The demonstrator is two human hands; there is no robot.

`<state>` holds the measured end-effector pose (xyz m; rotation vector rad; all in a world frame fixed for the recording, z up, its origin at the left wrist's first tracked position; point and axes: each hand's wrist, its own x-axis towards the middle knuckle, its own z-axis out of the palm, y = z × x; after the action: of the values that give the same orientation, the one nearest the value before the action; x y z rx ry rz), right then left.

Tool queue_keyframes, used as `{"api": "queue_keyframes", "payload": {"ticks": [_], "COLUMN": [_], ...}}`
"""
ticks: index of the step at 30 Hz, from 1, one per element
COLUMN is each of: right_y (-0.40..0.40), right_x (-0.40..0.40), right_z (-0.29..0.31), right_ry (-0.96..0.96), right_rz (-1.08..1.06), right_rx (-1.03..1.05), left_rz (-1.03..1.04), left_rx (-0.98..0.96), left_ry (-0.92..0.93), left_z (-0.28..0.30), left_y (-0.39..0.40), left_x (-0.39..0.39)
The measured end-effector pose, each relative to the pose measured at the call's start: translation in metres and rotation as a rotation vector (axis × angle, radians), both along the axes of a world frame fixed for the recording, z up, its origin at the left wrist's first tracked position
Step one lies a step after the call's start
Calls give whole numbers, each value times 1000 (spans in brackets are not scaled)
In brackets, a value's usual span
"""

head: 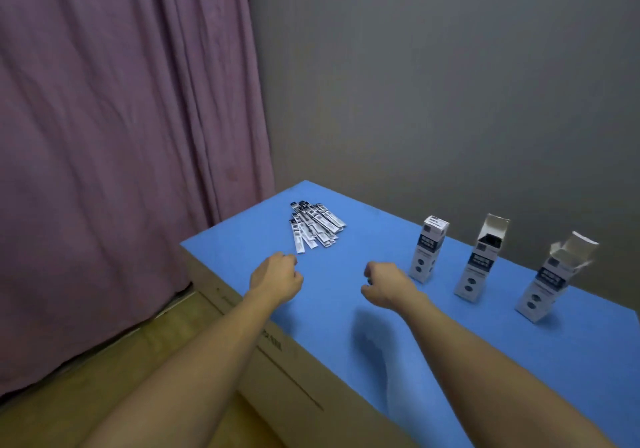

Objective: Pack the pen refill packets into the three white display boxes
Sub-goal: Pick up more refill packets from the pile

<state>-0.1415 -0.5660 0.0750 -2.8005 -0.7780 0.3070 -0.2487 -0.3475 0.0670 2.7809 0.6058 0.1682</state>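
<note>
A fanned pile of several slim black-and-white pen refill packets (pixel 315 226) lies on the blue table (pixel 346 309) near its far left corner. Three tall white display boxes stand in a row to the right. The left box (pixel 427 248) has its top flap down. The middle box (pixel 479 259) and the right box (pixel 550 279) have their top flaps raised. My left hand (pixel 277 276) hovers just short of the pile, fingers curled, holding nothing. My right hand (pixel 384 283) is a loose fist beside the left box, also holding nothing.
The table is a cardboard carton under a blue mat; its left edge (pixel 221 295) drops to a wooden floor. A purple curtain (pixel 121 136) hangs at the left and a grey wall (pixel 450 84) stands close behind the boxes.
</note>
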Motion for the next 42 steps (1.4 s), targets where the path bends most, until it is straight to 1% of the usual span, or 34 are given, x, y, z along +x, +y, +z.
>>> {"api": "queue_keyframes", "payload": {"ticks": [5,9,13,18,27,37,42], "right_y": [71,115,143,162,186,209,211], "right_x": [4,14,24,39,98,192,224], "right_z": [-9,-15,-20,-25,-31,-45,-49], "right_ry": [8,-22,-31,-47,-47,-3,-3], "right_rz": [31,0,-47,-92,-148,-161,-129], "right_rx": [4,37,32,44,48,142,176], "left_rz": [36,51,61,52,103,224,295], "left_rx": [-26,-68,-106,-130,-191,-372,-365], "left_ry": [3,-2,-3,5,175,222,244], "left_z": [-8,-13,-16,-23,-48,-74,-87], "left_y": [57,99,128,143,150,160,161], "left_x": [-5,1,11,35,113,231,268]}}
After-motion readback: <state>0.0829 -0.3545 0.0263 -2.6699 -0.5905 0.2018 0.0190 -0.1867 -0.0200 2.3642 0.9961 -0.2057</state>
